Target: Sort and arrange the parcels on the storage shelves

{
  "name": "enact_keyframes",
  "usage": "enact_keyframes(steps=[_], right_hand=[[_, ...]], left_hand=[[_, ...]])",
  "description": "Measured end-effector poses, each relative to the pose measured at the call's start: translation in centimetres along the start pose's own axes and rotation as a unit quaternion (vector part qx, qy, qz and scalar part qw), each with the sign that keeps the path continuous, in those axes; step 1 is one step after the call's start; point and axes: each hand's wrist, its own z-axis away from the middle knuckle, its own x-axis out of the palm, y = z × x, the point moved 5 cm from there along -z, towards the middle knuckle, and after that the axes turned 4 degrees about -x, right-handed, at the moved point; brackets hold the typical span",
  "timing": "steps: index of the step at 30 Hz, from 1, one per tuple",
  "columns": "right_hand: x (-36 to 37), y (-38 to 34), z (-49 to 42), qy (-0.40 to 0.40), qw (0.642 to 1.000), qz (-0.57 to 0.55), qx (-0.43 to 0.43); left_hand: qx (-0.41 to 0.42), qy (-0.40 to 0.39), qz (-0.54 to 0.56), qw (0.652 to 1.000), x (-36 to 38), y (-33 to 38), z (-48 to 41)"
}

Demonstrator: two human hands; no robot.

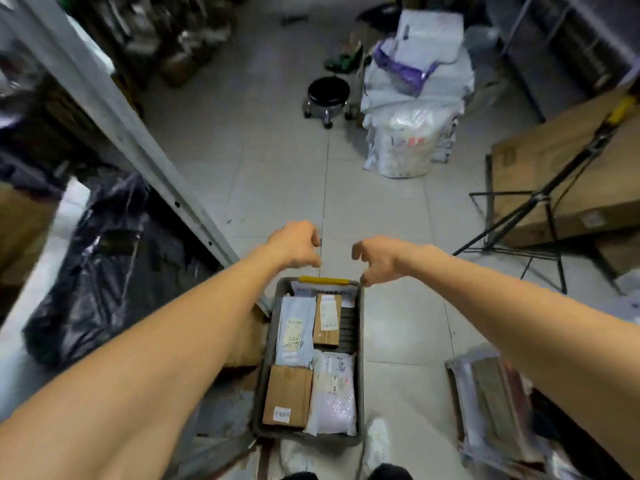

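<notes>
A grey crate (361, 341) with a yellow handle (323, 280) at its far end stands on the floor below me. Inside it lie a large brown box (287, 396), a small brown box (327, 318), a grey mailer (294, 332) and a white padded mailer (334, 393). My left hand (296, 244) and my right hand (375, 259) hover just beyond the crate's far end, a little apart. Their fingers hang loosely curled and hold nothing. The metal shelf upright (114, 109) runs along the left.
A black plastic bag (114, 271) fills the low shelf at left. A black wheeled stool (328, 95) and a heap of white sacks (412, 109) stand ahead. A big cardboard box (561, 174) and a black stand (540, 216) are at right, with stacked parcels (491, 403) at lower right.
</notes>
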Motion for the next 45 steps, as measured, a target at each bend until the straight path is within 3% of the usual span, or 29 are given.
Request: enact_keyframes(steps=[6, 11, 18, 24, 31, 34, 38, 45], right_hand=[[-10.1, -1.9, 5.9, 0.078, 0.996, 0.028, -0.014], [-13.7, -1.9, 9.6, 0.126, 0.991, 0.038, -0.01], [-13.3, -1.8, 15.6, 0.193, 0.98, 0.016, 0.047], [-8.1, -1.1, 24.3, 0.212, 0.965, -0.01, 0.152], [0.5, -0.6, 37.3, 0.251, 0.932, -0.088, 0.245], [4.3, -1.0, 43.0, 0.281, 0.915, -0.127, 0.262], [8.2, -1.1, 50.7, 0.301, 0.893, -0.121, 0.312], [14.3, -2.5, 65.6, 0.367, 0.828, -0.11, 0.409]], left_hand=[[0.046, 0.048, -0.033, 0.997, -8.8, 5.2, 4.2], [0.076, 0.069, -0.074, 0.992, -12.1, 7.4, 5.7], [0.177, 0.064, -0.122, 0.975, -12.1, 11.9, 7.6], [0.295, 0.002, -0.165, 0.941, -8.4, 17.5, 11.7], [0.442, -0.063, -0.223, 0.867, -0.8, 24.0, 20.0], [0.505, -0.105, -0.254, 0.818, 3.9, 27.1, 24.4], [0.585, -0.121, -0.268, 0.756, 8.9, 31.3, 31.4], [0.679, -0.158, -0.238, 0.677, 15.7, 39.6, 44.4]])
